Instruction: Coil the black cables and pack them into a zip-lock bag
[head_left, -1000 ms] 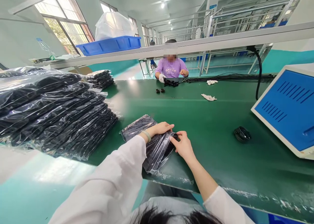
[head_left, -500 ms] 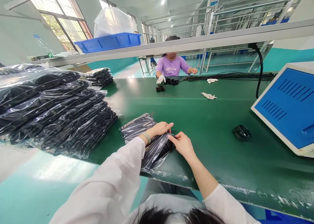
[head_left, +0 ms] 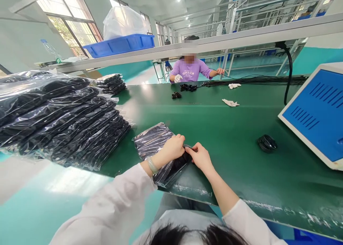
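A clear plastic bag (head_left: 154, 139) packed with black coiled cables lies on the green table in front of me. My left hand (head_left: 174, 147) rests over the bag with its fingers curled onto the right-hand edge. Close beside it, my right hand (head_left: 199, 156) pinches the same edge between thumb and forefinger. Between the two hands the edge of the plastic is raised, and black cable shows beneath it. The fingertips of my left hand are partly hidden.
To the left rises a tall stack of filled bags (head_left: 61, 119). A black cable coil (head_left: 267, 143) lies right, near a blue-and-white machine (head_left: 318, 112). Across the table (head_left: 227, 130), a person (head_left: 190, 69) in purple handles black cables. Overhead runs a shelf with a blue bin (head_left: 120, 45).
My left hand has gone from outstretched fingers to fingers curled in on the bag's edge. My right hand has stayed at that edge. The co-worker's bare hand has lifted a cable.
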### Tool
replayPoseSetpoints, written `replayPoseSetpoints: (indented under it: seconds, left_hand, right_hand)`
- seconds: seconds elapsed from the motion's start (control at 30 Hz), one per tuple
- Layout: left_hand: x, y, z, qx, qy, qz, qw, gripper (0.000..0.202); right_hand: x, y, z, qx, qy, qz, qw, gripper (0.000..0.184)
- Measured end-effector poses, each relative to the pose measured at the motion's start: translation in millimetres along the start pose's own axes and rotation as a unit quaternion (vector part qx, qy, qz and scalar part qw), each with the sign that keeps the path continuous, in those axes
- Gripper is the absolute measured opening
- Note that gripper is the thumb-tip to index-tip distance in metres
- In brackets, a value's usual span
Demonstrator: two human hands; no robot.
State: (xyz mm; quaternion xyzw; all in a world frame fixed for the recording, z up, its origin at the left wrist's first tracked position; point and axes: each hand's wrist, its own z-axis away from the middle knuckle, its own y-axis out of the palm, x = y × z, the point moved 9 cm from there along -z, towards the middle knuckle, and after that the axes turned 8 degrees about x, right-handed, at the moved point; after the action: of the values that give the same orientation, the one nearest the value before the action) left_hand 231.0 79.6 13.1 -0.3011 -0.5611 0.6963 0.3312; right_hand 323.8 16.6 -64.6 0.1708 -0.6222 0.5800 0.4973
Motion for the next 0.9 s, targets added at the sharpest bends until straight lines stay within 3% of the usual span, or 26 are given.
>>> replayPoseSetpoints:
  seconds: [0.2,0.43,0.53,0.6,0.67,0.77,0.83,0.9]
  left_hand:
    - [-10.1,-17.6,-2.8,-0.018,-0.009,-0.038,0.999,0.014]
    - [-24.2,-18.3,-14.3,-0.034,-0.002,-0.057,0.998,0.012]
    - [-35.8,-16.7,-5.2,-0.058,-0.006,-0.058,0.997,0.014]
    - [-49.5,-6.5,12.0,-0.082,-0.018,-0.055,0.995,0.018]
    - [-62.1,15.0,31.8,-0.107,-0.044,-0.044,0.992,0.024]
    - [-75.7,46.1,53.9,-0.214,-0.056,0.018,0.975,0.037]
    - [-77.2,61.1,56.4,-0.282,-0.076,0.010,0.956,0.045]
    - [-70.4,70.4,49.5,-0.310,-0.109,0.009,0.944,0.050]
  right_hand:
    - [16.0,-13.4,9.6,-0.016,0.009,0.085,0.996,0.031]
    - [15.2,-20.2,-10.1,0.013,0.039,0.121,0.992,0.026]
    - [13.2,-20.7,-16.1,0.020,0.039,0.119,0.992,0.024]
    - [10.3,-18.4,-17.8,0.023,0.037,0.110,0.993,0.025]
    - [6.6,-15.7,-19.5,0.024,0.027,0.096,0.995,0.032]
    - [2.5,-16.9,-24.3,0.012,-0.007,0.072,0.997,0.046]
    - [3.5,-19.0,-29.1,0.017,-0.040,0.059,0.997,0.042]
    - [8.1,-20.7,-32.4,0.034,-0.074,0.051,0.995,0.026]
